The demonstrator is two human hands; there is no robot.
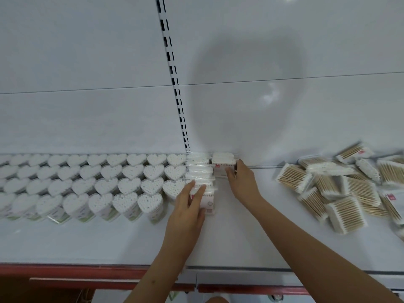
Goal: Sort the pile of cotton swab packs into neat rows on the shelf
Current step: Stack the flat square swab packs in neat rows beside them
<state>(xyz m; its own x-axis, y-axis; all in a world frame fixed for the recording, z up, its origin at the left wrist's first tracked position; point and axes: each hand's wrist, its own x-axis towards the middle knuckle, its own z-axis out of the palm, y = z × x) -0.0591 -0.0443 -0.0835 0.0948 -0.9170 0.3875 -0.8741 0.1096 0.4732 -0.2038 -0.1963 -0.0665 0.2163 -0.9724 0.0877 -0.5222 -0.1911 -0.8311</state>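
A row of upright cotton swab packs (199, 171) runs from the shelf's back wall toward me, just right of the heart-shaped boxes. My left hand (188, 213) rests with straight fingers on the front pack of that row. A single pack (223, 164) stands at the back wall, starting a second row beside it. My right hand (241, 180) holds this pack, fingers curled round its right side. A loose pile of swab packs (341, 189) with wooden sticks lies on the shelf at the right.
Several rows of heart-shaped swab boxes (87, 184) fill the left part of the white shelf (251, 241). A slotted upright rail (175, 84) runs up the back wall. The shelf's red front edge (87, 270) is near me.
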